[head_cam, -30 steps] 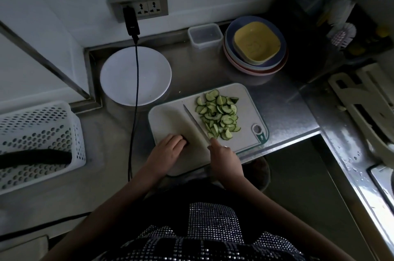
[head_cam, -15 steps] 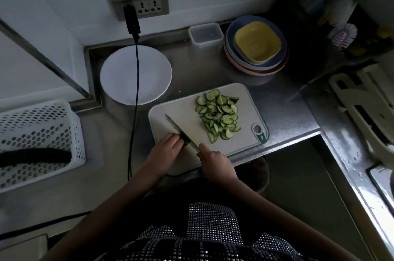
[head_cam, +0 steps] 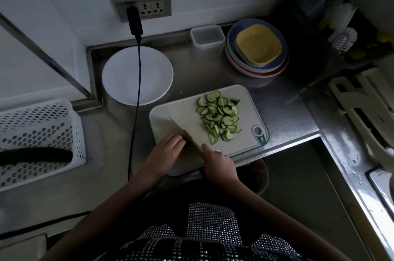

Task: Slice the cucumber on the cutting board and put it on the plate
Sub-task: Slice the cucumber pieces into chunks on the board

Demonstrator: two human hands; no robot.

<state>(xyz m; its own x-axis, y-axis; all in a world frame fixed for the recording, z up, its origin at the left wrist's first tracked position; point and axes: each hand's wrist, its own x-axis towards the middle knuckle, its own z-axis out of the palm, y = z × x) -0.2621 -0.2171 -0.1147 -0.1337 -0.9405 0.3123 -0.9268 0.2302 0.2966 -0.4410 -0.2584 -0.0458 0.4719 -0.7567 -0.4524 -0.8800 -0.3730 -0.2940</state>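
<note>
Lying right of both hands' fingers (head_cam: 178, 140): cucumber slices (head_cam: 219, 118) on cutting board (head_cam: 247, 98).

Single head-worn wide-angle view, looking steeply down from above the person's chest onto the cutting board (head_cam: 185, 111) close below, wall socket (head_cam: 149, 6) far, basket (head_cam: 42, 124) left.

One cutting board (head_cam: 187, 111), one knife (head_cam: 181, 130), one white plate (head_cam: 121, 75), two hands, one basket (head_cam: 38, 124), one clear container (head_cam: 207, 35).
</note>
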